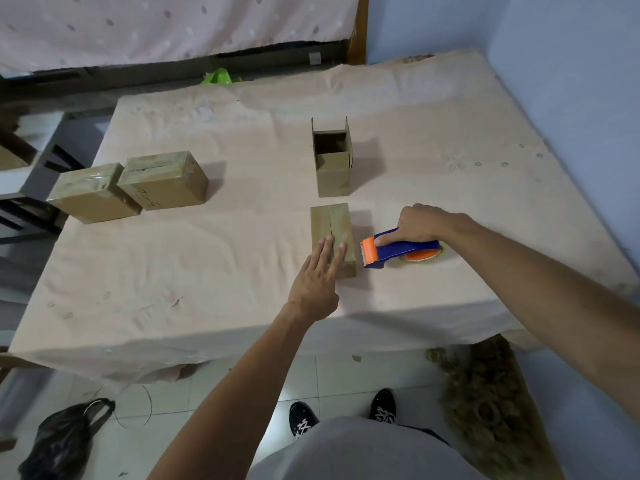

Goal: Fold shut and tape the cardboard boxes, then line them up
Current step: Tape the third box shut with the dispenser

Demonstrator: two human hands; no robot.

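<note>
Starting at the left, two taped brown cardboard boxes (162,181) sit touching side by side near the tabletop (207,271) edge, so those look done. Mid-table, the left hand (317,278) lies flat on the folded brown cardboard box (330,225). Its fingers are straight and slightly spread, pressing the top flaps down. I can't make out any tape along the seam between the flaps. Behind it, a little apart, stands an open-topped brown cardboard box (332,164) with its flaps up. Just right of the folded box, the blue tape dispenser with the orange cutter (394,249) rests on the cloth, and the right hand (419,223) has its fingers curled round the handle.

My take: the step in hand is taping that seam. I'd pin the flaps so they meet flush, start the tape over the far end, then pull toward the body, sliding the flat hand off just ahead of the roller. That hand covers the near half of the seam, which is the main obstacle, and the open box behind is close enough to bump. A black plastic bag (59,441) sits on the floor, well clear.
</note>
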